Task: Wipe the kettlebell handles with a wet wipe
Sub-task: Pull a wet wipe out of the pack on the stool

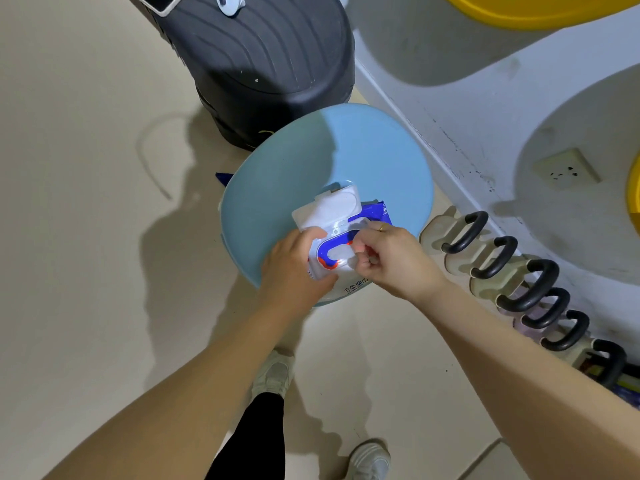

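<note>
Our left hand [294, 268] grips the wipes pack [337, 237] at the stool's [277, 188] near edge; right hand [388, 258] pinches a wipe [351, 261]. Pack reads "卫生湿巾". Kettlebells [530, 282] line the wall.

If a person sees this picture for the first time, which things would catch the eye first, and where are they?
First, the two hands in the middle: the left hand steadies a pack of wet wipes with its lid flipped open, on a round blue stool, while the right hand pinches at the opening. Next, the row of kettlebells with black handles along the white wall on the right. A large black object stands behind the stool.
</note>
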The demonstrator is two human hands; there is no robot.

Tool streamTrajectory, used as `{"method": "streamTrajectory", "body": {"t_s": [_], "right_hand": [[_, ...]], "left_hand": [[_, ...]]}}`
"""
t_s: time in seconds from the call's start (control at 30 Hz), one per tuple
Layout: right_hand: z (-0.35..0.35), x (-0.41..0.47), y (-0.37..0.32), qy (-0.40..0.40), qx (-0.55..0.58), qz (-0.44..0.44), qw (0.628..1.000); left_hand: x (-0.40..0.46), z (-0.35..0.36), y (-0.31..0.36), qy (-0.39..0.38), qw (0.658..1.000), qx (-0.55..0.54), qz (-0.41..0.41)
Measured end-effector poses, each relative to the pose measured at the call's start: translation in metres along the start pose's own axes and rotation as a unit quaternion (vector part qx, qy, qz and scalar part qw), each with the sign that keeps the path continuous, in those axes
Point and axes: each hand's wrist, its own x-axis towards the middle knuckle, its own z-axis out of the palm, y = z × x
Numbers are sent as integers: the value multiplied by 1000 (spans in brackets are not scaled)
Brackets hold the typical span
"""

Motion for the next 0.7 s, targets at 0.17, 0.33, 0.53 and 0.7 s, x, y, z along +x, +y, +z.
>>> {"method": "streamTrajectory", "body": {"t_s": [0.17,0.33,0.53,0.7], "right_hand": [[5,-5,-18,37,-93,-14,995],[15,-6,-15,53,-255,-60,964],[12,-9,-11,75,76,75,991],[1,-11,-10,68,424,256,866]], "left_hand": [[1,3,1,7,1000,0,-2],[1,3,2,9,1000,9,-8],[-2,6,-1,-6,1000,2,-17],[-3,7,3,-3,999,-35,-38]]}}
